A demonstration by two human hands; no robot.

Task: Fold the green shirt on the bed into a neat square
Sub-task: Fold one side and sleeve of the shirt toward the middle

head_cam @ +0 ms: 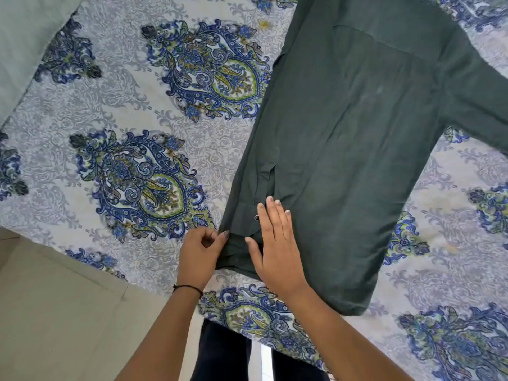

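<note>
The dark green shirt (357, 138) lies flat, back side up, on the patterned bed sheet (132, 111). Its left sleeve is folded in along the left side, with a cuff and a small button near the hem. The right sleeve stretches off to the upper right. My left hand (199, 254) pinches the shirt's lower left corner at the edge of the fabric. My right hand (275, 243) lies flat on the folded sleeve cuff just beside it, fingers straight and pressing the cloth down.
The bed's near edge runs diagonally across the lower left, with beige floor (55, 312) beyond it. My dark trousers (222, 353) show below the bed edge. A pale wall or headboard (24, 37) fills the upper left corner.
</note>
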